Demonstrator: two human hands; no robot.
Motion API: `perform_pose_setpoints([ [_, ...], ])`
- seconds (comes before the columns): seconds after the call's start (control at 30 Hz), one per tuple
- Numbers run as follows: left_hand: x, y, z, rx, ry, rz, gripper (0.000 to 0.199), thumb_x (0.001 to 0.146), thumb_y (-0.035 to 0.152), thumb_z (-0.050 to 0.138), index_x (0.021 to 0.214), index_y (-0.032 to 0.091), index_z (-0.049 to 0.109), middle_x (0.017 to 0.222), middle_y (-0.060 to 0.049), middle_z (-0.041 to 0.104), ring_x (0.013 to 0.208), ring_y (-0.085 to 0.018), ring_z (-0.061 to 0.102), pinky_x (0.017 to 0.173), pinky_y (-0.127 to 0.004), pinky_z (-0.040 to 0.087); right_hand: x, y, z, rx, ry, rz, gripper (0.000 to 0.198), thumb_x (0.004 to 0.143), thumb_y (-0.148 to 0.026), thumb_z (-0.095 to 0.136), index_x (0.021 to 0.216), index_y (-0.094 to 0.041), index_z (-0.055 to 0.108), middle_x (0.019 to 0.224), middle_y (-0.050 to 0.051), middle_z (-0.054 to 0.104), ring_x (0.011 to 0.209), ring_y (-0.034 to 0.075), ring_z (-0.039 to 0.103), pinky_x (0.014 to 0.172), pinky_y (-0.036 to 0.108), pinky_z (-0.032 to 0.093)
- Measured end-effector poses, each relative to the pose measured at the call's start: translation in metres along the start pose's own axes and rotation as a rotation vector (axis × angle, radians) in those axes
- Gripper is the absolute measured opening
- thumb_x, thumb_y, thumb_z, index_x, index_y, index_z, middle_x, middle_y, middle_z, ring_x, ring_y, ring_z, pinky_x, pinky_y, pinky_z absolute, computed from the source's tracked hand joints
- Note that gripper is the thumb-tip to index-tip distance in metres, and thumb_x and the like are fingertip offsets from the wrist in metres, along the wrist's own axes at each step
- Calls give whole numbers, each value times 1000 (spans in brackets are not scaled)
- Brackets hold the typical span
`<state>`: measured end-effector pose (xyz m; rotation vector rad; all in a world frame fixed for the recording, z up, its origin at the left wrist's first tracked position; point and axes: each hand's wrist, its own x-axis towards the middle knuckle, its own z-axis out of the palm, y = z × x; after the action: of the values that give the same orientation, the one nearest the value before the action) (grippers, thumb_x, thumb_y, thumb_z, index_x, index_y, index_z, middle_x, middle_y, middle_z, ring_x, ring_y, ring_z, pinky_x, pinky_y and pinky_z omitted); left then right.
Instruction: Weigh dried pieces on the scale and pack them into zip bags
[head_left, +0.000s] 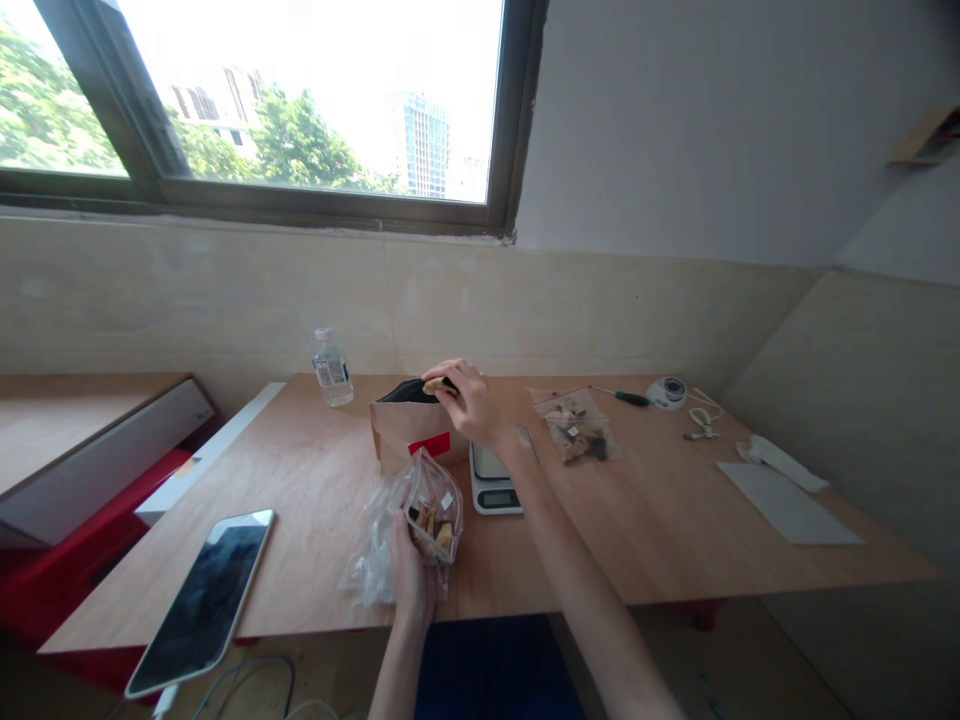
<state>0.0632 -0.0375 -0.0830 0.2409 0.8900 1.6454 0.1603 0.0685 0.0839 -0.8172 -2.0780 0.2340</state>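
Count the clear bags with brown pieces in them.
2: one clear bag in the left hand, and a second bag lying on the table, right of the scale. Any inside the paper bag would be hidden.

Table [637,540], clocked from digital scale [491,500]: stand-up bag [401,430] at ten o'clock (water bottle [332,372] farther out, same bearing); smartphone [206,600], eight; zip bag [576,428], two; dome camera [666,393] beyond.

Bare hands [472,402], bare forearms [581,575]; blue clothing [496,672]
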Motion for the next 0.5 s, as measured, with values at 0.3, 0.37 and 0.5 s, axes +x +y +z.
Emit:
perform_pose_setpoints([
  [0.3,2,0,0,-1,16,14,44,89,46,42,125,24,54,106,-8,68,97,-17,64,85,-28,49,6,8,-13,-91,-176,37,26,80,-9,48,98,-22,63,116,2,62,112,21,50,98,37,30],
  [0.37,2,0,0,-1,14,9,44,90,45,42,126,23,53,105,-8,68,94,-17,65,83,-28,50,5,8,-14,-111,-179,46,25,83,-16,51,105,-22,61,120,4,60,115,21,48,99,37,29],
  [0.5,3,-1,-1,-14,13,-7,44,90,43,42,126,21,53,102,-10,69,86,-18,67,76,-28,52,-1,6,-14,-152,-150,50,26,88,-37,53,108,-23,63,125,7,56,121,21,44,102,39,26],
])
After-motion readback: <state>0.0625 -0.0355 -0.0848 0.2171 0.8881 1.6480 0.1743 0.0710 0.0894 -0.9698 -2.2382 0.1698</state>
